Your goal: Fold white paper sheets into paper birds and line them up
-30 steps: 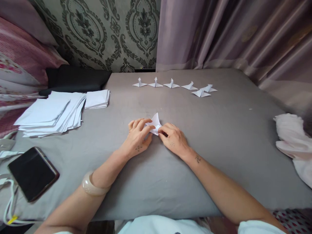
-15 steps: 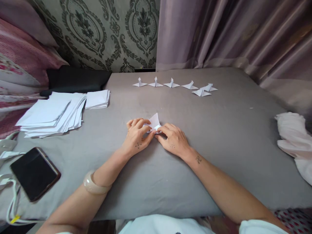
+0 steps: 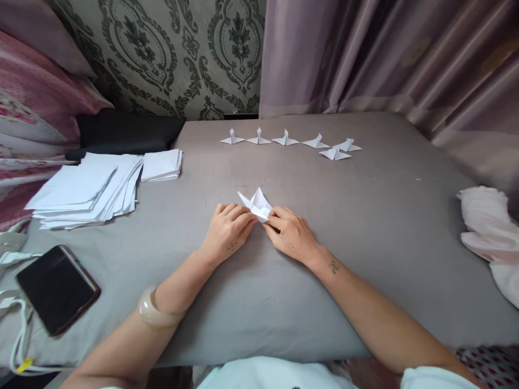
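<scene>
A small white folded paper (image 3: 259, 203) is pinched between both my hands over the middle of the grey-covered table (image 3: 284, 302). Its pointed flaps stand up, one leaning to the left and one upright. My left hand (image 3: 230, 229) grips the near left edge with fingers closed. On the other side, my right hand (image 3: 290, 232) holds the right edge between thumb and fingers. The fingertips partly hide the lower part of the paper. Farther back stand several finished paper birds (image 3: 286, 139) with spread wings, in a loose row.
Stacked white paper sheets (image 3: 87, 189) lie at the left, beside a smaller stack of paper (image 3: 162, 165). Behind them is a black flat item (image 3: 130, 129). A phone (image 3: 59, 289) and white cables (image 3: 22, 329) lie at the near left. Pale crumpled cloth (image 3: 486, 227) rests at the right edge.
My left fingers have drawn in from over the paper to its near left edge. A pointed flap at the left now shows. My right hand has shifted slightly right.
</scene>
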